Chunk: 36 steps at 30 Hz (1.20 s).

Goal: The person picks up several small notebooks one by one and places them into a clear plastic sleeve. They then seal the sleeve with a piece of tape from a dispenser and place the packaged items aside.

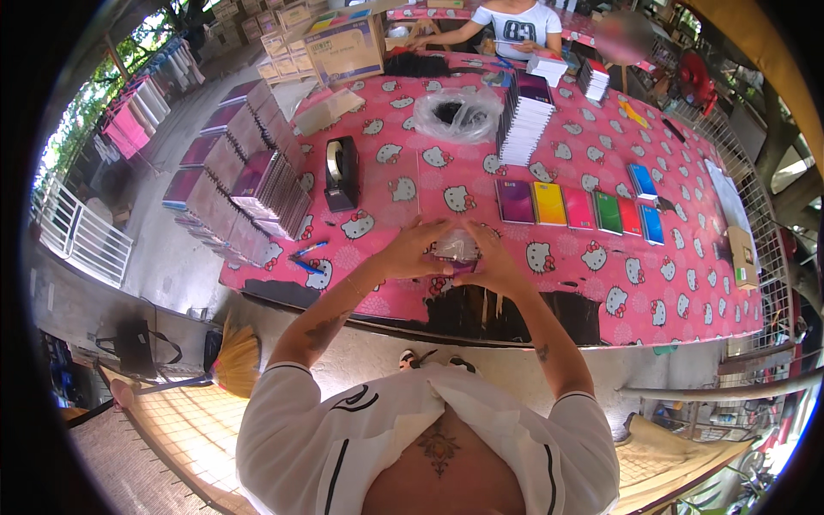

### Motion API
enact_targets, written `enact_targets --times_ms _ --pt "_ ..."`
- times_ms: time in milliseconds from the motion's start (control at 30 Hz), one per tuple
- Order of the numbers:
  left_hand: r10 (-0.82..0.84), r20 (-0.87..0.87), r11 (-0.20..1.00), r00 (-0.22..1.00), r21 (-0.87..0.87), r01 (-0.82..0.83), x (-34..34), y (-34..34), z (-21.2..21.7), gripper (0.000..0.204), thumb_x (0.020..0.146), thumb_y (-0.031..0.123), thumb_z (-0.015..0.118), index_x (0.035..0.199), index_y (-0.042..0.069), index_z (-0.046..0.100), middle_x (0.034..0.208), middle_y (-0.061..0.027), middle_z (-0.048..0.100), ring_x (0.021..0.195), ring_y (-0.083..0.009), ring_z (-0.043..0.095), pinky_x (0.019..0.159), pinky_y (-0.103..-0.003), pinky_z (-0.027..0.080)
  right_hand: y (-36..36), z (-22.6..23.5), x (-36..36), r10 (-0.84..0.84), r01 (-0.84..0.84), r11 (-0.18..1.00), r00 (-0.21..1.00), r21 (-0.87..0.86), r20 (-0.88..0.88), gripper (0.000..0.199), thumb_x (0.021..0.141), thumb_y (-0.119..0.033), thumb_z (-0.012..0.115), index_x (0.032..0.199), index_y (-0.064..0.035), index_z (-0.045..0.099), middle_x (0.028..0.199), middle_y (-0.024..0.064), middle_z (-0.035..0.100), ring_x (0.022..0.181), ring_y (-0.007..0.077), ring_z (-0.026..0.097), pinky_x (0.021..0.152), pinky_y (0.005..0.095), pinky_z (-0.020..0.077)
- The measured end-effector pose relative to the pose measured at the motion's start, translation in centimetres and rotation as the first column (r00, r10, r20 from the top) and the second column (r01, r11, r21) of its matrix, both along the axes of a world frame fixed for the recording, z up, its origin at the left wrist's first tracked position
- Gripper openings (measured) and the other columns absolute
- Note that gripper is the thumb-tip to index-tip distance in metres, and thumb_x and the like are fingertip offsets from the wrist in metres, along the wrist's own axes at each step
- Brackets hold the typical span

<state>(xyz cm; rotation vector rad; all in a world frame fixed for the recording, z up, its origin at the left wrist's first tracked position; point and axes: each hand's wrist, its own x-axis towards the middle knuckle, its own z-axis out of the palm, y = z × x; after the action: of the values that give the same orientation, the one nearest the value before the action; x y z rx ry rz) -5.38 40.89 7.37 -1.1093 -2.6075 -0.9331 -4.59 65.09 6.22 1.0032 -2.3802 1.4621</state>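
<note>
- Nearest the camera, the left hand and the right hand meet at the near edge of the worktop, which wears a pink cartoon-cat cloth.
- Between them sits a small clear-wrapped packet; both hands close around it, fingers arched over its far side, thumbs below.
- The packet is just above the cloth, between the two palms, touching both.
- Just beyond and to the right, a row of coloured notebooks lies flat: purple, yellow, pink, green, red, blue.
- Far of the left hand stands a black tape dispenser.
- Further off, a tall stack of notebooks rises beside a crumpled clear plastic bag.
- At the left edge, fanned piles of wrapped notebooks.
- Two blue pens lie left of the hands.
- Another person sits at the far end.
</note>
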Motion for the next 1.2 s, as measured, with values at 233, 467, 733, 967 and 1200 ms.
enact_targets --times_ms 233,467,733,967,1200 --pt "-0.010 -0.039 1.000 0.999 -0.007 0.010 0.0 0.5 -0.3 0.066 0.082 0.035 0.077 0.137 0.006 0.054 0.137 -0.0148 0.058 0.130 -0.0311 0.053 0.112 -0.053 0.035 -1.0 -0.7 1.9 -0.190 0.220 0.960 0.966 0.171 -0.177 0.064 0.073 -0.013 0.081 0.131 -0.0089 0.056 0.122 0.0125 0.059 0.114 0.0336 0.054 0.099 0.0447 0.0423" --pt "-0.030 -0.264 0.999 0.964 0.034 0.040 0.8 1.5 -0.9 0.030 0.080 0.012 0.074 0.109 0.006 0.069 0.117 -0.0107 0.066 0.114 -0.0278 0.061 0.093 -0.042 0.049 -0.2 0.8 1.0 -0.105 0.166 0.961 0.959 0.219 -0.265 0.053 0.075 -0.012 0.079 0.125 -0.0131 0.062 0.111 0.0082 0.063 0.107 0.0325 0.058 0.093 0.0455 0.0455" --pt "0.044 0.203 0.987 0.978 0.141 -0.074 -1.0 1.3 1.6 0.020 0.079 0.014 0.075 0.098 0.009 0.070 0.078 -0.0090 0.069 0.075 -0.0294 0.068 0.068 -0.040 0.052 -0.8 -0.1 1.0 -0.168 0.178 0.967 0.984 0.182 -0.065 0.056 0.076 -0.015 0.079 0.126 -0.0108 0.056 0.099 0.0084 0.063 0.102 0.0328 0.060 0.085 0.0470 0.0490" --pt "0.191 -0.060 0.968 0.980 -0.152 -0.198 -2.1 3.8 1.3 0.030 0.078 0.022 0.077 0.102 0.007 0.068 0.074 -0.0101 0.068 0.068 -0.0301 0.068 0.064 -0.037 0.053 -2.5 0.9 1.1 -0.396 0.436 0.840 0.900 0.323 -0.183 0.058 0.078 -0.015 0.079 0.129 -0.0095 0.051 0.107 0.0163 0.054 0.104 0.0373 0.059 0.086 0.0475 0.0509" --pt "0.092 0.560 0.892 0.823 0.320 -0.318 -5.4 1.0 -3.7 0.048 0.080 0.021 0.078 0.121 0.004 0.059 0.087 -0.0037 0.069 0.080 -0.0160 0.067 0.070 -0.033 0.053 -1.2 -4.4 -1.1 -0.236 0.372 0.904 0.846 -0.211 0.479 0.053 0.080 -0.005 0.077 0.127 -0.0068 0.052 0.114 0.0111 0.051 0.101 0.0233 0.057 0.087 0.0359 0.0516"
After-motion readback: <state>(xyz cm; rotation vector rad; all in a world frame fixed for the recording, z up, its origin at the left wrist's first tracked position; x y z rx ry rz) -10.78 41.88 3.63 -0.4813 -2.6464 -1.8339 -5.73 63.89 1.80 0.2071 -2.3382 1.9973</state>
